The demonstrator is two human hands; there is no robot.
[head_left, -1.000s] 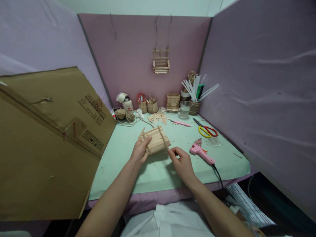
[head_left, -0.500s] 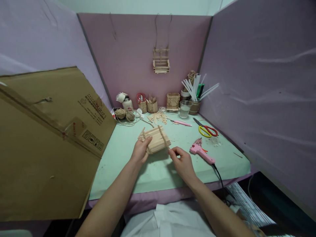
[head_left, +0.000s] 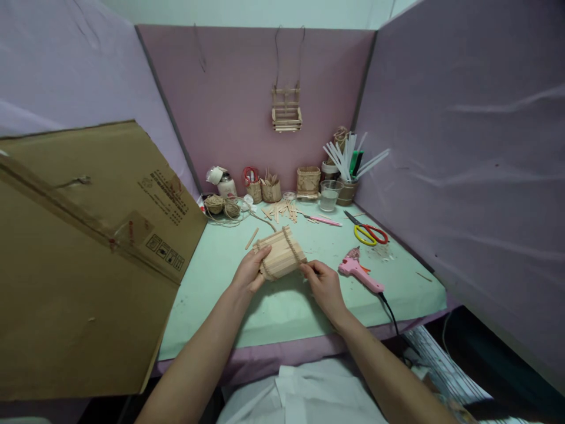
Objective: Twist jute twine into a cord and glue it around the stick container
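My left hand (head_left: 248, 272) grips the left end of a small popsicle-stick basket (head_left: 278, 254), thumb on top and the fingers hidden beneath. The basket is tilted above the table, its pale sticks side by side. Braided jute twine (head_left: 292, 242) runs across its right end, and another strand lies near my left thumb. At the lower right corner my right hand (head_left: 324, 290) is closed in a pinch on the end of the twine. A loose stick (head_left: 252, 238) lies on the table just beyond the left hand.
A pink glue gun (head_left: 359, 274) with its cord lies to the right, near scissors (head_left: 367, 231). Behind are a pink-handled craft knife (head_left: 323, 220), loose sticks (head_left: 281, 209), twine balls (head_left: 215, 204) and a clear cup (head_left: 329, 195). A large cardboard sheet (head_left: 88, 265) stands at left.
My right fingers have moved slightly up to the basket's corner, with the twine drawn closer against it. The basket has turned slightly in my left hand.
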